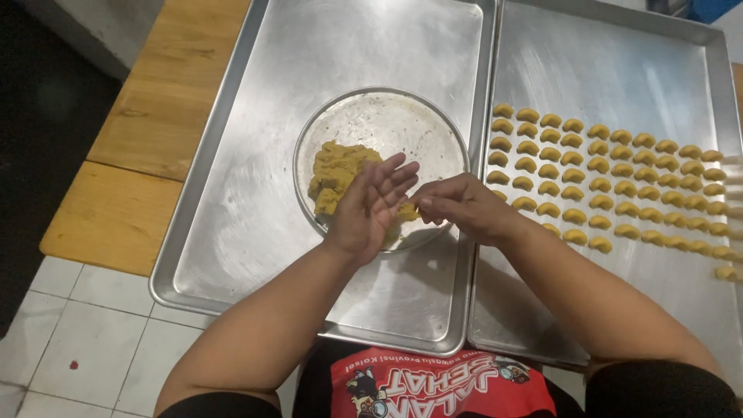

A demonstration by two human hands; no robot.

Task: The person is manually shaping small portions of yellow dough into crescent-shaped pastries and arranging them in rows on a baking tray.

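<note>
On the far left, a wooden tabletop (147, 131) is showing beside a white tiled floor (85, 325). Next to it, a big metal tray (232, 224) is lying, and in its middle a round metal plate (402, 124) is sitting with a lump of yellow-brown dough (337, 174) on its left side. The lump is not very large, so I am thinking that a good part of it is already used, but some is remaining for shaping.

The person's left hand (371, 205) is hovering over the plate with the palm turned up and the fingers stretched open. Whether a small bit of dough is resting on the palm, I cannot tell. Just beside it, the right hand (464, 205) is coming in with the fingertips pinched together close to the left palm; it seems to be nipping something small, but the piece itself is not showing clearly.

To the right, a second metal tray (604, 70) is lying edge to edge with the first one. Many small crescent pieces (611, 178) of the same dough are standing on it in neat rows, filling the middle band. The upper part and the lower part of this tray are bare metal.
</note>
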